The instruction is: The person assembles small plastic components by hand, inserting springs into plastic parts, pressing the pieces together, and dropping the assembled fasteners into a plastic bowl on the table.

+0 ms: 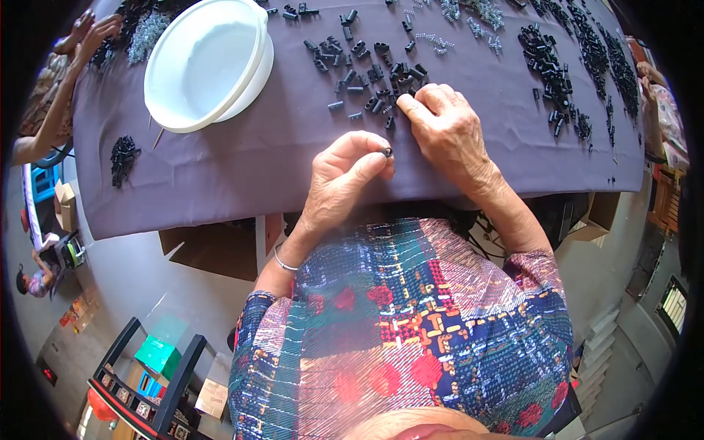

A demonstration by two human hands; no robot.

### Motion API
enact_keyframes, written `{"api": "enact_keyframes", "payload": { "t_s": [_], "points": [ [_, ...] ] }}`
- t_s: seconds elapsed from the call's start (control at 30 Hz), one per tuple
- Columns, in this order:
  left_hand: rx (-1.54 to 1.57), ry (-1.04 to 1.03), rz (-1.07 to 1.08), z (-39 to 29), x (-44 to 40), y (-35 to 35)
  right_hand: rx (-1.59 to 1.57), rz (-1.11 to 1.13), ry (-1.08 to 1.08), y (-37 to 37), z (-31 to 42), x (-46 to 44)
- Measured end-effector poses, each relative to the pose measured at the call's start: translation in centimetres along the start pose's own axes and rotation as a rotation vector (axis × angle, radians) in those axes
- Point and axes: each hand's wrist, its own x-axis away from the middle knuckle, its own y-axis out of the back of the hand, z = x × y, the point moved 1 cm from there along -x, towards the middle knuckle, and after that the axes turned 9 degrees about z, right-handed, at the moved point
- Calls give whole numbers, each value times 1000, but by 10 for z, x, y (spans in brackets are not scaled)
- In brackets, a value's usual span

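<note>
Between the thumb and fingers of my left hand [342, 170] is a small black cylindrical part [387, 152], its round hollow end showing. My right hand [446, 128] reaches to the edge of a loose pile of short black tubular parts [376, 76]. Its fingertips are bent down at the pile, and whatever they may pinch is hidden beneath them. Several more black tubes [336, 106] lie scattered left of the pile on the grey-purple cloth. Beyond them lie small metal springs [438, 42].
A white plastic tub [207, 70] stands at the left on the covered table [242, 180]. Near it is a small heap of thin black parts [123, 159]. Larger black heaps [546, 70] lie to the right. Another person's arm [55, 110] reaches in at the far left.
</note>
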Motion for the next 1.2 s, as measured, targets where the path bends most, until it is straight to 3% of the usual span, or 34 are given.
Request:
{"api": "enact_keyframes", "payload": {
  "t_s": [0.1,0.2,0.3,0.33,0.47,0.67,0.87,1.2],
  "points": [
    [-8,16,-22,-1,-2,-2,-45,-22,12,1,-4,-1],
    [-40,4,-54,-4,-5,-4,-482,-116,-147,12,-7,-1],
    [-107,33,-67,-6,-3,-6,-1076,-2,-438,16,-2,11],
    [-196,31,-61,-5,-2,-5,-1211,50,-463,18,-5,11],
    [-78,54,-92,-5,0,-9,-1518,90,-511,21,0,20],
    [-132,50,-145,-4,-2,-12,-1547,55,-511,34,14,23],
    [-194,11,-163,-7,-1,-22,-1300,-112,-430,38,30,30],
    [-322,-13,-166,-10,-2,-35,-1210,-189,-398,33,35,33]
  ]
}}
